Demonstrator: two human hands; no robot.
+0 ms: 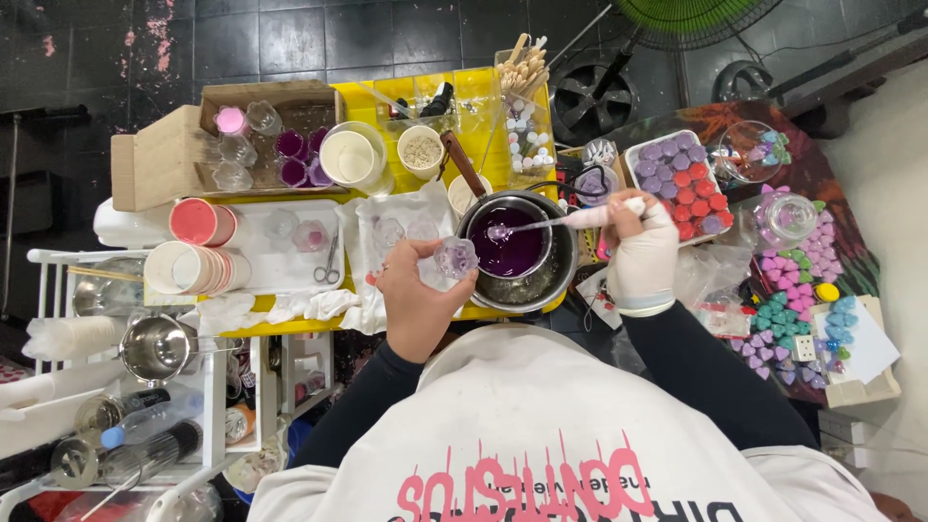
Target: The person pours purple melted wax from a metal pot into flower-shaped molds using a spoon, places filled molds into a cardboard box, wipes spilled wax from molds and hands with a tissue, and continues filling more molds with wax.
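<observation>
Fingers of the left hand (418,295) pinch a small clear glass cup (455,257), held just beside the rim of the metal pot (553,280). The right hand (642,246), wrapped in a white glove or bandage, closes around the pale handle of a long spoon (541,224); its bowl sits in the purple liquid (510,249) of the inner pot. Pot rests on a yellow table (483,130), cluttered, with white cloths (391,232) spread under more small clear cups. Scissors (331,263) lie left on a white tray. Cardboard box (159,155) holds jars, some purple inside. Right of the pot: white tray (677,184) of purple and red moulded pieces; further right, loose pink, purple and teal hearts (788,280). Floor of dark tiles (290,39), worn.
</observation>
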